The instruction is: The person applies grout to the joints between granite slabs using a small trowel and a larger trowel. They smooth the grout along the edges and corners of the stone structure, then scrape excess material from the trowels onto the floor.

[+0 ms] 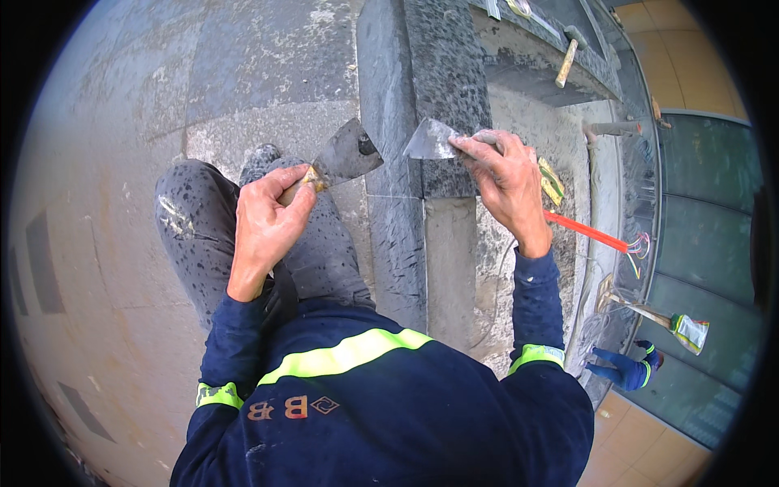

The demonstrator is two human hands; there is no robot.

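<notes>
My left hand [273, 213] is closed round the handle of a wide putty knife [345, 154], whose grey blade points up and to the right with a dark blob of paste near its edge. My right hand [507, 170] grips a smaller putty knife [430, 140], its pale, smeared blade aimed left. The two blades face each other, a small gap apart, above a grey stone ledge [389, 105]. Whitish dust or paste marks my right fingers. The right knife's handle is mostly hidden inside my hand.
A hammer [567, 63] rests on a slab at the upper right. An orange conduit [588, 231] with loose wires sticks out beyond my right wrist. A yellow-green packet [552, 182] lies beside that wrist. Farther right, a person in blue [629, 368] is near a long-handled tool [649, 315].
</notes>
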